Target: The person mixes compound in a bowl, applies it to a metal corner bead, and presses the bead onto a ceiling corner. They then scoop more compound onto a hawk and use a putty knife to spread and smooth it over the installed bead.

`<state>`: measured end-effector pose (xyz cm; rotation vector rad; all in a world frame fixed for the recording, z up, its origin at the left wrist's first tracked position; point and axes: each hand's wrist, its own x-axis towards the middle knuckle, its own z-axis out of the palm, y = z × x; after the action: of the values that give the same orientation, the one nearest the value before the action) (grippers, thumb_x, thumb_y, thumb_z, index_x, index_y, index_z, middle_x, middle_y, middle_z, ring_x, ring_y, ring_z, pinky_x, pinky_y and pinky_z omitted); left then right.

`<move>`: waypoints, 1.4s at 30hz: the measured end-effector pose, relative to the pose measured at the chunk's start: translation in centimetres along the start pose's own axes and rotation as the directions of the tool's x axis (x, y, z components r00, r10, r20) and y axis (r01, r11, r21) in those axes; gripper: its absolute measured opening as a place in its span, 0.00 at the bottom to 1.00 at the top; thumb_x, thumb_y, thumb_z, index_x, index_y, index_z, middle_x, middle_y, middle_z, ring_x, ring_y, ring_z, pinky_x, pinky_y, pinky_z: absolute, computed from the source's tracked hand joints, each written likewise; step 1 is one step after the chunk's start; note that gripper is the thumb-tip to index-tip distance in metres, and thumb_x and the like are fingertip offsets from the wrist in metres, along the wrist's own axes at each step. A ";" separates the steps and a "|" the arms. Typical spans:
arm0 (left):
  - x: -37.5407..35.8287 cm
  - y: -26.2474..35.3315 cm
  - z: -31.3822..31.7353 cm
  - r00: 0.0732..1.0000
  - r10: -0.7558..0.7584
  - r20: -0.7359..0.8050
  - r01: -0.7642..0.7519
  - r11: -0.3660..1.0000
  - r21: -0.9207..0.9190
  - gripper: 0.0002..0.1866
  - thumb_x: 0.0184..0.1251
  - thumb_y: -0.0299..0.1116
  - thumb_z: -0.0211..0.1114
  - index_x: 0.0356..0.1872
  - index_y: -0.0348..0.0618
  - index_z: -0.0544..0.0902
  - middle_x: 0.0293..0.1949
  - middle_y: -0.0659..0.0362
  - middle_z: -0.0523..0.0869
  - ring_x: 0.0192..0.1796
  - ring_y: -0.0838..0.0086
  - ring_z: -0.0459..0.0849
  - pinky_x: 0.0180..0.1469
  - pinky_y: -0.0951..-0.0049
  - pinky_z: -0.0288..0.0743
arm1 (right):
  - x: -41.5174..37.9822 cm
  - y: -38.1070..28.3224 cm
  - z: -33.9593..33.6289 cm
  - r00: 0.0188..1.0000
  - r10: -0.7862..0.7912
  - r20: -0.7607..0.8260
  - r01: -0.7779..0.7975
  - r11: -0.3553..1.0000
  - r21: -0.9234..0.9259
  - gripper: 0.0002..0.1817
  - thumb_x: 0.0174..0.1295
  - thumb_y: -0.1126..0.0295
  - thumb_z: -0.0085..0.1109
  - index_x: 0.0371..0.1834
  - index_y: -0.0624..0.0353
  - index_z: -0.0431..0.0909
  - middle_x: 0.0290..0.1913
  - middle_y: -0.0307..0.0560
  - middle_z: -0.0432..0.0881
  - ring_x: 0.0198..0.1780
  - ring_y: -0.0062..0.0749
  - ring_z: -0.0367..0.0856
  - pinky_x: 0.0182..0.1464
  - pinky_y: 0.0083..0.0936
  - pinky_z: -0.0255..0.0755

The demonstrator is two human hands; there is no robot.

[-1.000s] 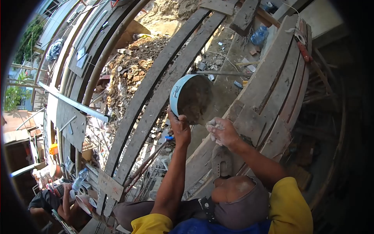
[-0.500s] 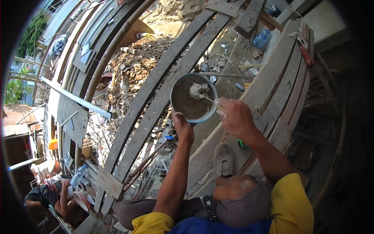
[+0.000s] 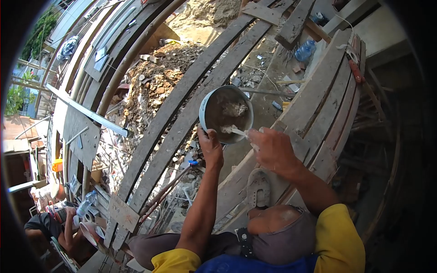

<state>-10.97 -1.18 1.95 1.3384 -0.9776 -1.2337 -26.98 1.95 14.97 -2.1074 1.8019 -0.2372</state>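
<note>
My left hand (image 3: 210, 149) grips the lower edge of a round, light-blue bowl (image 3: 203, 107), its thumb up at the rim. Wet grey-brown paste coats the inside, and a pale lump of the paste (image 3: 235, 109) sits toward the far right side. Closed round the handle of a thin, light-coloured mixing tool (image 3: 238, 132) is my right hand (image 3: 275, 150), just right of the bowl. The tool reaches over the rim, its head smeared with paste, so its exact kind cannot be made out. My bent knee and one sandal (image 3: 259, 193) show below.
Weathered planks (image 3: 182, 109) run lengthwise above broken brick rubble (image 3: 159, 82). More boards (image 3: 314, 109) lie to the right, with a red-handled tool (image 3: 357, 70) on them. A large blue bottle (image 3: 305, 50) stands beyond. Another person (image 3: 50, 227) is at lower left near a bucket (image 3: 91, 232).
The tool's head has moved from the lump down toward the near side of the bowl, taking some paste with it. The bowl has tilted slightly; my left hand still holds it.
</note>
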 end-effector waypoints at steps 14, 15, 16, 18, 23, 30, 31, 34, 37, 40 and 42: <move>0.5 -0.5 -0.1 0.995 0.088 0.037 -0.089 0.996 0.020 0.48 0.59 0.74 0.50 0.59 0.33 0.68 0.49 0.51 0.76 0.52 0.67 0.74 0.57 0.67 0.65 | 1.2 1.0 0.3 0.992 0.125 -0.003 -0.124 0.984 0.125 0.12 0.51 0.77 0.57 0.40 0.57 0.78 0.31 0.61 0.81 0.38 0.59 0.81 0.40 0.49 0.74; 0.7 -0.6 -0.1 0.995 0.090 0.033 -0.091 0.996 0.017 0.48 0.59 0.74 0.50 0.59 0.33 0.68 0.49 0.51 0.76 0.52 0.67 0.74 0.57 0.67 0.65 | 1.1 0.6 0.4 0.992 0.072 0.103 -0.084 0.990 0.112 0.12 0.51 0.77 0.57 0.40 0.57 0.78 0.32 0.61 0.81 0.38 0.58 0.81 0.40 0.50 0.74; 0.7 -0.7 -0.4 0.996 0.080 0.039 -0.081 0.996 0.026 0.48 0.59 0.74 0.50 0.59 0.33 0.68 0.49 0.52 0.75 0.52 0.67 0.73 0.57 0.67 0.65 | 1.3 1.0 -0.1 0.992 0.072 0.107 -0.083 0.990 0.111 0.12 0.51 0.77 0.57 0.40 0.57 0.78 0.32 0.61 0.81 0.38 0.58 0.81 0.40 0.50 0.74; 0.8 -0.6 -0.6 0.997 0.065 0.052 -0.067 0.997 0.039 0.48 0.59 0.74 0.50 0.60 0.33 0.67 0.49 0.52 0.75 0.52 0.67 0.73 0.57 0.67 0.65 | 2.2 1.8 -1.6 0.989 0.142 0.028 -0.145 0.965 0.220 0.12 0.52 0.77 0.55 0.40 0.56 0.78 0.30 0.62 0.81 0.38 0.60 0.81 0.41 0.50 0.74; 0.6 -0.5 -0.4 0.995 0.094 0.028 -0.095 0.996 0.005 0.49 0.58 0.75 0.51 0.60 0.33 0.67 0.49 0.51 0.75 0.51 0.67 0.73 0.56 0.66 0.66 | 1.8 1.8 0.6 0.995 0.099 -0.005 -0.098 0.990 0.098 0.12 0.52 0.77 0.54 0.40 0.57 0.78 0.30 0.62 0.81 0.38 0.61 0.81 0.40 0.51 0.74; 0.5 0.2 -0.4 0.993 0.119 0.026 -0.120 0.991 0.055 0.50 0.57 0.75 0.53 0.60 0.32 0.67 0.49 0.52 0.75 0.51 0.67 0.74 0.56 0.67 0.66 | 1.4 0.6 1.2 0.998 0.041 0.046 -0.044 0.998 0.053 0.10 0.54 0.76 0.53 0.39 0.58 0.78 0.30 0.61 0.81 0.36 0.59 0.82 0.38 0.51 0.75; 0.6 0.2 -0.7 0.995 0.100 0.030 -0.101 0.993 0.061 0.50 0.57 0.75 0.53 0.59 0.32 0.67 0.49 0.52 0.75 0.51 0.67 0.74 0.56 0.67 0.67 | 1.7 0.8 0.7 0.998 0.039 0.046 -0.042 0.998 0.051 0.10 0.54 0.76 0.53 0.39 0.58 0.78 0.30 0.61 0.81 0.36 0.59 0.82 0.38 0.51 0.75; 0.5 0.3 -0.6 0.995 0.091 0.044 -0.092 0.995 0.038 0.50 0.56 0.75 0.54 0.59 0.31 0.67 0.49 0.52 0.75 0.50 0.68 0.74 0.56 0.68 0.67 | 2.3 1.2 0.1 0.992 0.113 -0.058 -0.105 0.987 0.122 0.09 0.54 0.75 0.52 0.39 0.58 0.78 0.29 0.60 0.80 0.36 0.59 0.82 0.38 0.51 0.75; 0.4 0.7 -0.6 0.995 0.101 0.019 -0.102 0.993 0.062 0.50 0.56 0.75 0.55 0.59 0.31 0.67 0.49 0.53 0.75 0.51 0.68 0.74 0.56 0.68 0.67 | 1.9 0.8 1.1 0.999 0.043 -0.018 -0.043 0.999 0.004 0.09 0.55 0.74 0.53 0.40 0.57 0.78 0.29 0.61 0.80 0.36 0.59 0.82 0.38 0.50 0.75; 0.8 0.8 -0.9 0.997 0.079 0.017 -0.080 0.996 0.045 0.50 0.56 0.74 0.55 0.59 0.31 0.68 0.49 0.53 0.75 0.51 0.69 0.74 0.55 0.69 0.68 | 2.6 2.1 0.0 0.996 0.005 0.089 -0.009 0.999 0.050 0.10 0.53 0.73 0.56 0.40 0.58 0.78 0.30 0.60 0.81 0.36 0.58 0.82 0.39 0.49 0.75; 0.9 0.8 -1.2 0.987 0.141 0.071 -0.144 0.989 0.040 0.50 0.55 0.74 0.56 0.58 0.31 0.68 0.48 0.54 0.75 0.51 0.70 0.74 0.55 0.70 0.68 | 3.9 3.9 -0.7 0.994 0.056 -0.097 -0.051 0.997 0.052 0.10 0.54 0.71 0.59 0.40 0.58 0.79 0.32 0.60 0.82 0.37 0.58 0.82 0.40 0.49 0.75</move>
<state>-9.60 -2.03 2.56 1.2449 -1.1362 -1.1606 -30.11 -2.45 13.79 -2.0434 1.8849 -0.3743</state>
